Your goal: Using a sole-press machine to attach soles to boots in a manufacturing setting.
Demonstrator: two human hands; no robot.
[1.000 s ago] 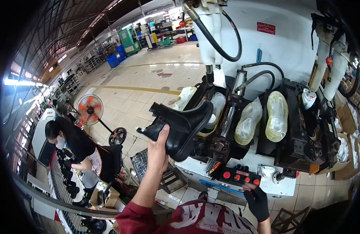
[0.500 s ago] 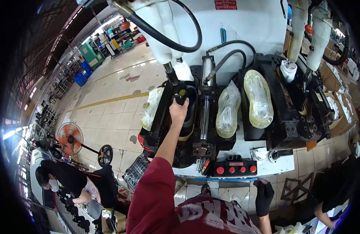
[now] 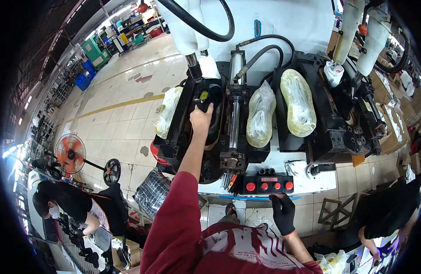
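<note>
My left hand [image 3: 201, 118], bare, is closed on a black shoe piece with a yellow-green patch [image 3: 204, 95], probably part of a shoe. It is at the left station of a press, just below the end of a metal rod [image 3: 194, 69]. The part within my fingers is hidden. My right hand [image 3: 283, 212] wears a black glove that leaves some fingertips bare. Its fingers are curled together, with nothing visible in them, just in front of a black control box [image 3: 269, 179] with several red buttons.
Plastic-wrapped soles [image 3: 298, 102] rest on the press's middle blocks. Another wrapped bundle [image 3: 168, 112] hangs at its left side. Hoses [image 3: 260, 64] arch behind. A fan [image 3: 70, 154] and a seated person [image 3: 66, 208] are at left, another person [image 3: 388, 210] at right.
The black shoe piece in my left hand has come down slightly away from the rod's end. My right hand has moved left and up, closer to the control box. The whole view has shifted.
</note>
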